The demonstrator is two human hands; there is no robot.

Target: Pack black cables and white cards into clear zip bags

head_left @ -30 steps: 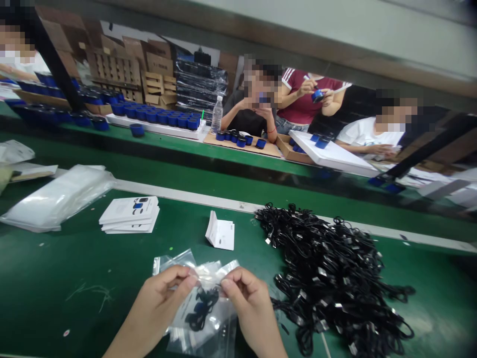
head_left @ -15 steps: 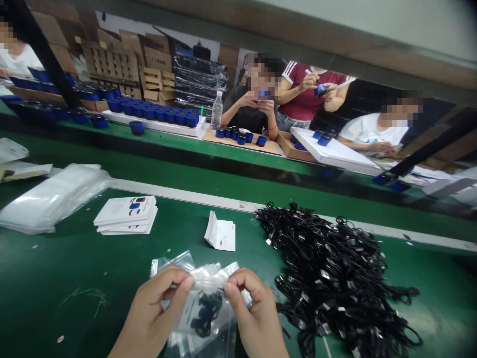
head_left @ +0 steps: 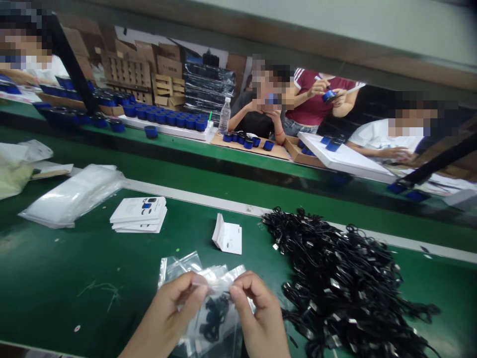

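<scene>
A clear plastic zip bag [head_left: 231,333] holds a coiled black cable [head_left: 215,318] and a white printed leaflet. My left hand [head_left: 175,308] pinches the bag's top edge between thumb and fingers. My right hand [head_left: 257,308] pinches the same edge a little to the right. More clear bags [head_left: 182,263] lie under and behind it on the green table. To the right spreads a large heap of black USB cables [head_left: 346,283]. Beyond my hands a folded white leaflet [head_left: 231,237] stands half open.
A stack of printed leaflets [head_left: 137,216] and a pack of clear bags [head_left: 74,194] lie at left. Behind the strip, co-workers sit and stand beside rows of blue-black round parts [head_left: 167,118]. A water bottle [head_left: 224,117] stands there; a shelf beam [head_left: 261,40] crosses above.
The whole view has shifted, so things appear farther right and slightly lower. Both hands keep their pinch on the bag's top edge, with hardly any movement relative to the table.
</scene>
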